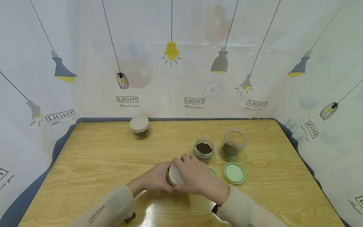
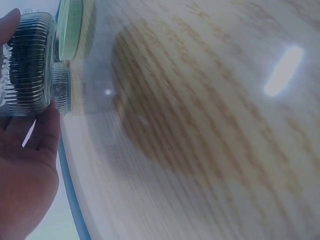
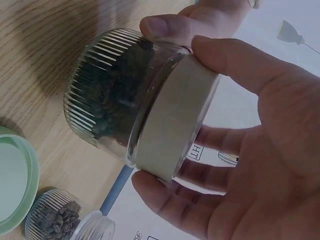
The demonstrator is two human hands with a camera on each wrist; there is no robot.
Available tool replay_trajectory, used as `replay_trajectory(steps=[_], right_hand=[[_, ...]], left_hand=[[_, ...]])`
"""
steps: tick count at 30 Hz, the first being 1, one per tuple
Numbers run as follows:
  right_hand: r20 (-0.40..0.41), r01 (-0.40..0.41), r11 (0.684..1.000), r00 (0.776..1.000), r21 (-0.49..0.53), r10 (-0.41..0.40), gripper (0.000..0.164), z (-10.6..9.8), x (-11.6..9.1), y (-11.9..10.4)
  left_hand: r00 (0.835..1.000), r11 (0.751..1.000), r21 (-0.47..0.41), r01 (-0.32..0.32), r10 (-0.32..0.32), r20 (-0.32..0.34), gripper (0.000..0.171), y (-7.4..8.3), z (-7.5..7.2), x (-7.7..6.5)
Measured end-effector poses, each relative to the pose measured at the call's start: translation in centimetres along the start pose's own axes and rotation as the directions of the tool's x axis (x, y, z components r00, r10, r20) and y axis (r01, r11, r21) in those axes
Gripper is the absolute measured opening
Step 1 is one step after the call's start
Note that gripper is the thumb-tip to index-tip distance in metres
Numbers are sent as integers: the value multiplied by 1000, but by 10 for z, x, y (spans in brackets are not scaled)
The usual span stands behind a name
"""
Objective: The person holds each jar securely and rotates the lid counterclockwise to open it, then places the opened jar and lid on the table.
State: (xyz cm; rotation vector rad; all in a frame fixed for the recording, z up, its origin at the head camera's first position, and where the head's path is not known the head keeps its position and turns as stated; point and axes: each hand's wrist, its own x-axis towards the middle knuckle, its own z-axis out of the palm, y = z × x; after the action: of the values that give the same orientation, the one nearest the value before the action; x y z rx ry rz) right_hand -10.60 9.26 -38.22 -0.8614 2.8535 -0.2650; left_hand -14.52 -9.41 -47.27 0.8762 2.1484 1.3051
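Note:
Above the near middle of the table, both hands hold a ribbed glass jar [image 3: 107,90] of dark coffee beans, topped by an off-white lid [image 3: 175,115]. My left hand [image 1: 156,176] grips the glass body from the side, its thumb on the glass in the right wrist view. Over the top, my right hand [image 1: 194,173] has its thumb and fingers spread around the lid's rim. The jar [image 2: 30,65] is tilted in the right wrist view, and its lid sits on the mouth. In the head view, the hands hide most of the glass.
Just beyond the hands stand a small lidless jar [image 1: 203,149] of coffee beans and a taller lidless jar [image 1: 232,146] partly filled with beans. One green lid [image 1: 234,173] lies at right; another green lid [image 1: 212,171] is partly hidden by the right hand. A white-lidded jar [image 1: 139,126] stands at back left.

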Motion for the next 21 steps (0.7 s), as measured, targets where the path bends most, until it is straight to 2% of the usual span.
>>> replay_trajectory(steps=[6,12,16,19,21], right_hand=[[20,125,992,992,-16,-125,71,-2,1,5],[30,179,984,983,-17,-179,76,-3,2,8],[24,156,988,988,-5,-156,91,-5,2,7],[-11,88,996,996,-12,-88,97,-5,2,5],[-38,32,999,999,-29,-33,95,-4,3,3]], left_hand=[[1000,1000,8,-10,10,-3,79,0,0,0],[1000,1000,9,-5,6,-5,81,-1,0,-3],[1000,1000,13,-8,8,-3,82,-2,0,-4],[1000,1000,14,-27,27,-7,80,-4,0,-4],[999,999,12,-30,30,-12,77,-4,0,-3]])
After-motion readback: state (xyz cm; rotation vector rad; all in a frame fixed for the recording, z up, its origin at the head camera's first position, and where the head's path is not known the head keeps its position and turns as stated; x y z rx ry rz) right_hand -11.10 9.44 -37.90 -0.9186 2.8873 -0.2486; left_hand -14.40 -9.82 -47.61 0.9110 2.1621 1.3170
